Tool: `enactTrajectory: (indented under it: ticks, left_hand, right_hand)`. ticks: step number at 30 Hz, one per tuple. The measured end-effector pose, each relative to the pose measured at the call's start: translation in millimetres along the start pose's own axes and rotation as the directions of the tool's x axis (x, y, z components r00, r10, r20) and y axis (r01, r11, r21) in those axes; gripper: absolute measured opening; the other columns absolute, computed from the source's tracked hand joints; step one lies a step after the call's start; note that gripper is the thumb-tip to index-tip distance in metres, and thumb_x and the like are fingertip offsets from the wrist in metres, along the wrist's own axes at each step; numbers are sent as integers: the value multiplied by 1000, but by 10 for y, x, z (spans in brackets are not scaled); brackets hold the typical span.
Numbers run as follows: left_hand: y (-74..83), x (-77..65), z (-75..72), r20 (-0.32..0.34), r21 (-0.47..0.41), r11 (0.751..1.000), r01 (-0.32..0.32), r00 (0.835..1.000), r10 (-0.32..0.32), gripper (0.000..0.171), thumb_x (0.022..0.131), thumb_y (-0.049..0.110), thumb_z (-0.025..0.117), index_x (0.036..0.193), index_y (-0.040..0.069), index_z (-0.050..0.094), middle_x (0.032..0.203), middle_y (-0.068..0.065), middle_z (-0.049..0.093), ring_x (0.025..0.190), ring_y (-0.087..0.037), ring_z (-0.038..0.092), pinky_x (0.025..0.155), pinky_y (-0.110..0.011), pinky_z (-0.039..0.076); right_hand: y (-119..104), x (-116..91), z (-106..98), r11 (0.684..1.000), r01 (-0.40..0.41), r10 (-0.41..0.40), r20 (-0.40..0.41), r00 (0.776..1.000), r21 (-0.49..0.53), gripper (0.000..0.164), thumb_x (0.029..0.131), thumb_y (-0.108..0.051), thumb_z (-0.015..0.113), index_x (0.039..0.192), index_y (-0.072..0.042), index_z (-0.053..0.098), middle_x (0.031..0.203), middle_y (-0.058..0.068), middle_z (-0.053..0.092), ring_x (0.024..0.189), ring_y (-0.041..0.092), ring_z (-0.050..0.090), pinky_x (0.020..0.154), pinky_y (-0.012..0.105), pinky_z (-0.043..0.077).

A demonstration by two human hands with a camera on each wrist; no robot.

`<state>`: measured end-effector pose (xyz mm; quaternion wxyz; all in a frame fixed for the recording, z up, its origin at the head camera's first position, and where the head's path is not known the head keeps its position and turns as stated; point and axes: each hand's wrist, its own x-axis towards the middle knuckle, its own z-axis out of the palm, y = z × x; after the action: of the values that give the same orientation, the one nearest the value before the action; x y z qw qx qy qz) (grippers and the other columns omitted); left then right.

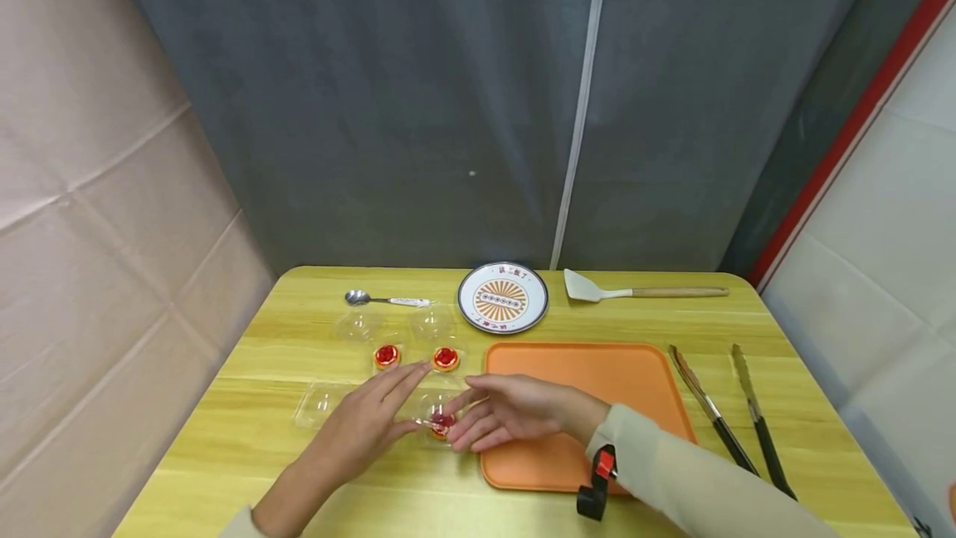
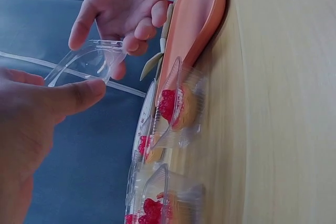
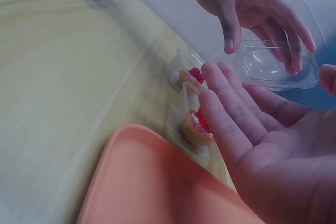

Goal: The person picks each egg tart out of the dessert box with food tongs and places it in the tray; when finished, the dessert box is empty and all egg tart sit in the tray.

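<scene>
My left hand [image 1: 369,422] pinches a clear plastic lid [image 2: 86,65] between thumb and fingers, above the table. My right hand [image 1: 515,412] faces it with the palm turned up and fingers loosely spread. In the left wrist view, the right fingers [image 2: 137,38] overlap the lid's far edge. Beneath the hands sits a red-topped tart [image 1: 442,423] in a clear plastic container, partly hidden by the lid and fingers. Behind it are two more tarts, one on the left [image 1: 387,356] and one on the right [image 1: 446,359], in open clear containers.
An orange tray [image 1: 582,364] lies under the right forearm. Behind stand a patterned plate [image 1: 502,297], a spoon [image 1: 384,300] and a white spatula [image 1: 642,292]. Tongs [image 1: 713,413] lie at right. Another clear plastic piece [image 1: 319,403] rests left of the left hand.
</scene>
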<state>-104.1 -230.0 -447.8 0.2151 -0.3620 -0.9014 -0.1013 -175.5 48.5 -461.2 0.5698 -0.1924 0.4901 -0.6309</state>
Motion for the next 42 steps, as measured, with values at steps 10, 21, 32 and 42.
enactTrajectory:
  ticks: [10,21,32,42]
  left_hand:
    - [-22,3,-36,39,-104,991,87,996,-83,85,81,34,89,152,11,48,145,-7,57,127,-27,62,102,-44,56]
    - [69,405,145,220,-285,889,360,927,-305,79,86,42,84,152,13,50,145,-2,56,129,-26,59,105,-47,53]
    - [237,1406,821,288,-423,823,379,917,-275,79,91,36,80,154,5,45,138,-10,60,124,-26,60,106,-43,52]
    - [634,2203,1579,348,-544,682,488,872,-345,77,88,24,84,151,-1,47,143,-13,60,120,-21,67,96,-25,56]
  right_hand:
    - [25,66,30,999,22,-24,-50,998,-42,72,108,-56,36,146,3,48,127,22,69,112,27,71,108,47,51]
    - [82,-170,17,619,142,-588,-336,736,-772,85,91,-29,81,159,-7,36,148,15,56,128,31,60,104,48,54]
    - [72,-741,-567,485,-77,-703,-441,558,-871,82,86,-21,85,153,0,45,148,22,55,128,38,61,104,50,53]
    - [22,-1390,-1214,469,-257,-619,-521,588,-845,79,92,-24,79,154,6,39,152,30,47,135,51,49,105,63,47]
